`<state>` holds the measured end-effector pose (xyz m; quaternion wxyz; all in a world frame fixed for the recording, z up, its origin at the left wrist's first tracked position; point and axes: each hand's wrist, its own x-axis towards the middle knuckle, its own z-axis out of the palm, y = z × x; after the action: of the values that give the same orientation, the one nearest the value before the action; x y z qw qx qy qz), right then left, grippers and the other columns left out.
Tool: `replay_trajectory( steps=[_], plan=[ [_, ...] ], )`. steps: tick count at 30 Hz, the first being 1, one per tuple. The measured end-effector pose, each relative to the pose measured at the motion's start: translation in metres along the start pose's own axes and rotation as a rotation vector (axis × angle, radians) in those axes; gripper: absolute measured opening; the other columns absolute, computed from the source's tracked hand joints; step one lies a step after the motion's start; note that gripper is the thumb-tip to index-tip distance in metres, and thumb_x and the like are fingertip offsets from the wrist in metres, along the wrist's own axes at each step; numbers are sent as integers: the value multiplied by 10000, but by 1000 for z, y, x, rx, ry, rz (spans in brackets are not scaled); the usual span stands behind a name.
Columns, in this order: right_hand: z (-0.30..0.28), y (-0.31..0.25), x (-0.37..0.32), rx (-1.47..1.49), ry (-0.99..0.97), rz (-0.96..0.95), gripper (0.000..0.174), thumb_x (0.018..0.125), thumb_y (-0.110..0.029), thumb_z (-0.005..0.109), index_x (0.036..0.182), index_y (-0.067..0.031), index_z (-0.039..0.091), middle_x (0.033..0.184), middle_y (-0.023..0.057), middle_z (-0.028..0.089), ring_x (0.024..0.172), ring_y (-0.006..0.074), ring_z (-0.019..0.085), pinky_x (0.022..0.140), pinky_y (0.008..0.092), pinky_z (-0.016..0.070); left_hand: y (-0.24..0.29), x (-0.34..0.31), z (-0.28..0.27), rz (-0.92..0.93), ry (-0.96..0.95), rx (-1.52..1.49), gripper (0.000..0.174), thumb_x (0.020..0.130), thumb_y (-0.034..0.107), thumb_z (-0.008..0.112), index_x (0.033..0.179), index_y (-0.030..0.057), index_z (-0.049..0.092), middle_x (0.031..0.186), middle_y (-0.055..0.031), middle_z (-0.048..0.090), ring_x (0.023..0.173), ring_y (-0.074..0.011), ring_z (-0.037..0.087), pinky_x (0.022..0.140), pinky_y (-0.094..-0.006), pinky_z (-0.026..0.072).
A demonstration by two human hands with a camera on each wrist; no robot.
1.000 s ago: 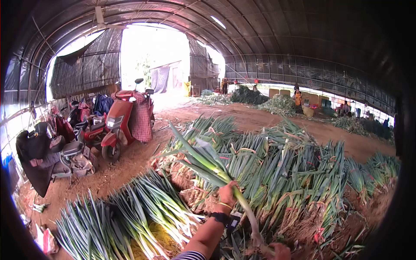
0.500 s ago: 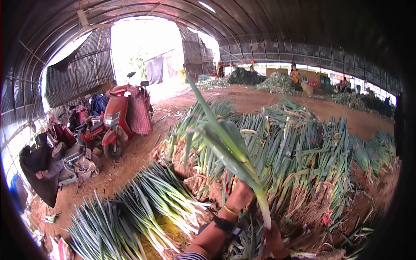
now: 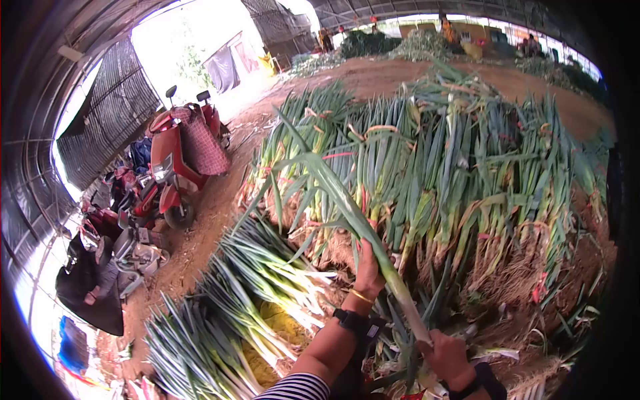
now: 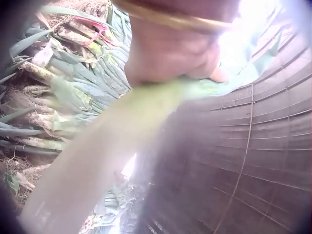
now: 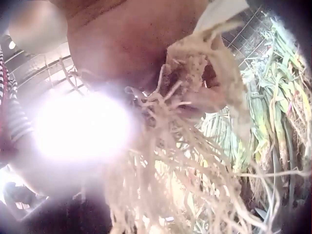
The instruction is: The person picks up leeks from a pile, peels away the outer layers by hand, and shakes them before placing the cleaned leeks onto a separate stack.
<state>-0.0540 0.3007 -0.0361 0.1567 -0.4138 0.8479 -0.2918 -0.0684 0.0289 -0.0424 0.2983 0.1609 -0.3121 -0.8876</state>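
A large green onion (image 3: 399,288) slants across the middle of the head view, its leaves up to the left and its pale stalk down to the right. My left hand (image 3: 369,270) holds it where green turns to white; the left wrist view shows that hand (image 4: 170,56) over the stalk (image 4: 92,151). Lower down, my right hand (image 3: 448,357) grips the stalk's root end. Seen from the right wrist, a torn papery outer layer (image 5: 195,53) and dangling roots (image 5: 165,146) show below the fingers. Trimmed green onions (image 3: 267,287) lie left of my left hand.
Tied bundles of untrimmed green onions (image 3: 427,180) fill the ground ahead. Yellow material (image 3: 277,320) shows under the trimmed ones. A red scooter (image 3: 177,160) and other vehicles stand at left on bare earth. People (image 3: 445,30) are far back, near leafy heaps (image 3: 420,47).
The head view has tilted down. My right hand has come further into view at the stalk's root end. The green onion now slants with its leaves to the upper left.
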Motion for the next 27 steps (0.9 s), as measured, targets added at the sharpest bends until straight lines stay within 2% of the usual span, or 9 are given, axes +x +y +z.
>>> replay_trajectory(
  steps=[2,7,10,17,19,20,22,25,27],
  plan=[
    [-9,1,12,-35,81,-58,411,818,-431,567,645,-61,520,523,136,538,523,355,564,461,418,427,1,7,1,-15,25,-32,505,792,620,474,904,128,450,754,-3,446,666,-133,435,610,-275,425],
    [-15,12,20,235,-48,-91,463,839,-456,530,578,-77,493,472,124,487,467,340,536,428,396,408,3,14,0,-70,10,-158,556,716,676,508,783,130,425,699,8,407,615,-118,393,562,-245,384],
    [-18,10,22,261,95,-295,502,860,-456,489,526,-82,486,469,108,465,453,323,515,428,390,390,2,16,5,-94,-11,-209,570,718,690,493,769,126,419,672,13,391,589,-109,370,532,-237,360],
    [-33,6,11,296,98,-390,443,849,-396,524,529,-91,481,469,88,460,412,306,468,410,372,353,-6,18,7,-130,81,-101,575,752,709,440,747,135,401,621,5,408,548,-124,402,508,-252,366],
    [-51,-4,-2,102,53,-309,382,817,-331,567,532,-91,482,504,85,493,471,297,503,496,382,388,-10,22,-3,-130,108,-126,580,747,707,456,775,129,427,621,-10,439,532,-127,442,488,-251,387],
    [-59,-8,-9,86,63,-317,382,817,-331,567,532,-91,482,504,85,493,471,297,503,496,382,388,-9,24,-9,-92,188,-72,575,744,705,466,793,133,428,626,-9,425,529,-134,433,494,-256,397],
    [-75,-15,-26,96,40,-326,152,843,-183,551,759,-56,552,635,145,507,590,331,503,551,435,387,-2,26,-18,33,270,14,605,726,717,483,817,119,460,627,-23,463,515,-132,481,493,-262,443],
    [-93,-14,-67,127,26,-264,126,842,-167,562,806,-47,578,696,146,560,644,337,541,586,443,414,16,21,-32,194,455,107,592,761,668,515,915,96,508,673,-30,483,561,-145,494,511,-277,443],
    [-88,-13,-80,38,210,-274,159,832,-197,599,786,-48,571,699,157,571,644,335,550,582,439,416,24,16,-48,218,488,107,569,794,611,536,945,62,527,704,-31,498,591,-150,500,523,-288,440]
  ],
)
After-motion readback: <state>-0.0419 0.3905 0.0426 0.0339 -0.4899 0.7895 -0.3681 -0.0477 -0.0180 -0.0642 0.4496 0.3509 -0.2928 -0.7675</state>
